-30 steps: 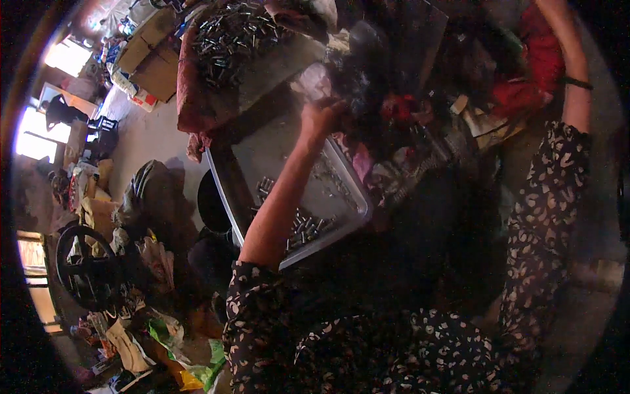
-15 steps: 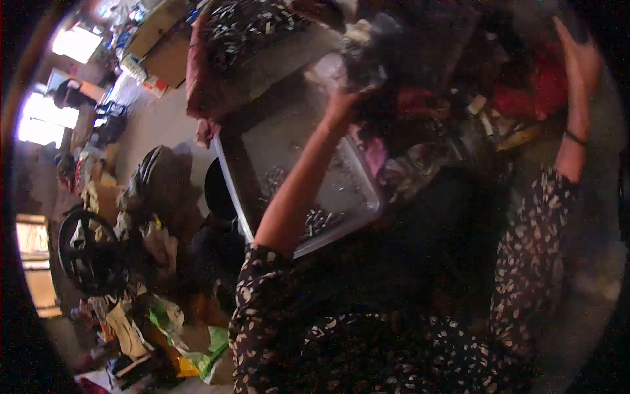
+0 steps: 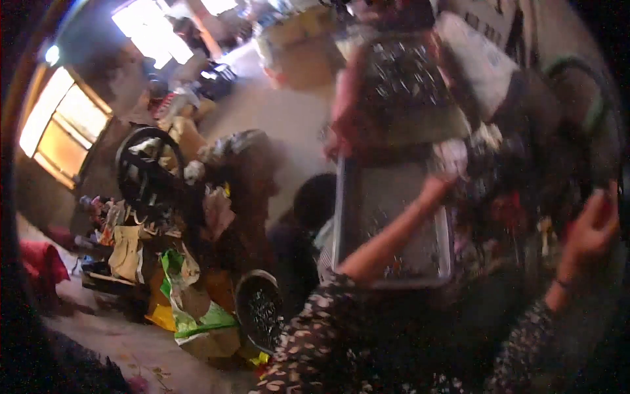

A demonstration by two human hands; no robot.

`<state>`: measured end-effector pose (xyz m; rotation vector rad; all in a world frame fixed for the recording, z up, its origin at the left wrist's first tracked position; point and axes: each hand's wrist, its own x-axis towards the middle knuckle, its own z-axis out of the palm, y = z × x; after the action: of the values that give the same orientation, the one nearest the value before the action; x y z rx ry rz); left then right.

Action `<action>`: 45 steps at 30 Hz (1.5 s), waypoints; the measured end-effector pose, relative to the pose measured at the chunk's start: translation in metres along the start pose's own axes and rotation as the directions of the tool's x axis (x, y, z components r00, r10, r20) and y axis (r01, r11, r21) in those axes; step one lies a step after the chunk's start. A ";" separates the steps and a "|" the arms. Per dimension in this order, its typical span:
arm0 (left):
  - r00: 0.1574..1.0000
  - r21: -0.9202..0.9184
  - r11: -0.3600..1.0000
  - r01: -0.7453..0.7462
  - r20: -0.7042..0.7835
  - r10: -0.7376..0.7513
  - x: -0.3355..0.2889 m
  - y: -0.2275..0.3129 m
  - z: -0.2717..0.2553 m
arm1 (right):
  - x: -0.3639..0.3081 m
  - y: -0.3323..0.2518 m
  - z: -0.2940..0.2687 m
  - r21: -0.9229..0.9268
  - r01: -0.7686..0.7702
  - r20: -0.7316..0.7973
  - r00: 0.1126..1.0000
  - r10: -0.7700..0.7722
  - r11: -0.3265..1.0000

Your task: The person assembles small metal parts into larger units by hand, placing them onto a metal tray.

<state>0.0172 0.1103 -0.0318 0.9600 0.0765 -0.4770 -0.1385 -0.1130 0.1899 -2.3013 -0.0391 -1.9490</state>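
Note:
My left hand (image 3: 447,178) reaches across the pale-rimmed tray (image 3: 339,217) to a whitish, wrapped-looking lump (image 3: 453,157) at its far right corner. The fingers seem closed against this lump, but blur hides their exact grip. Small loose metal pieces (image 3: 396,266) lie in the tray below my forearm. Out at the far right, my right hand (image 3: 587,230) is raised with curled fingers. Something dark red shows by those fingers, too smeared to name. Beyond the tray stands a bin (image 3: 420,128) heaped with shiny metal pieces (image 3: 401,72).
To the left is a dark spoked wheel (image 3: 151,164). A round dark basin (image 3: 239,295) of shiny bits sits on the floor beside a green and white sack (image 3: 197,315). Pinkish cloth-like material (image 3: 344,125) hangs along the bin's left side. Dark, blurred machinery fills the right.
The view has swung left, so the tray and bin appear farther right. My left hand stays by the whitish lump. My right hand is lower in the picture, its fingers more curled.

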 end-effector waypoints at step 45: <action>0.895 0.842 -0.539 0.005 0.236 0.377 -0.112 0.055 -0.112 | -0.186 -0.153 0.129 0.440 -0.539 0.885 0.393 -0.248 0.718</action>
<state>-0.0433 0.2662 -0.0245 2.9811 -0.5239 0.2594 -0.0587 0.0641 -0.0012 -2.3010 -0.5212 -0.1565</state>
